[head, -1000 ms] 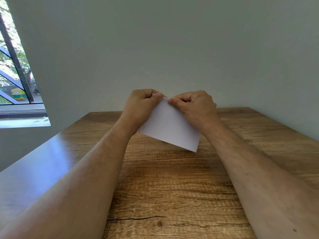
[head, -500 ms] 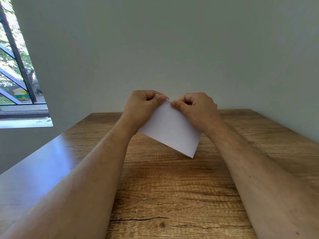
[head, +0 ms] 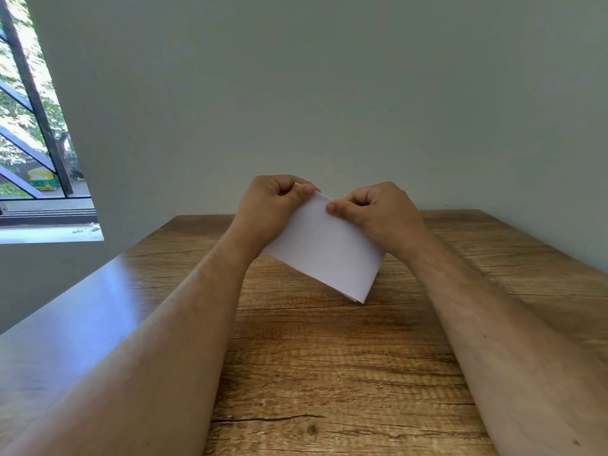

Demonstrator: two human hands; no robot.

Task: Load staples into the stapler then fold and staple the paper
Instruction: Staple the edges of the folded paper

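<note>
A folded white paper (head: 324, 246) is held in the air above the wooden table (head: 329, 357), tilted so its lower right corner points down toward the tabletop. My left hand (head: 268, 209) pinches the paper's upper left edge between thumb and fingers. My right hand (head: 375, 210) pinches the upper edge just to the right of it, thumb on the near face. The two thumbs sit close together. No stapler or staples are in view.
The table reaches a plain grey wall (head: 329, 93) at the back. A window (head: 29, 126) with dark bars is at the left, above a sill. My forearms stretch across the near part of the table.
Both hands and the paper have stayed almost in place. The paper's lower right corner has dropped slightly, and my thumbs have moved a little apart along the top edge.
</note>
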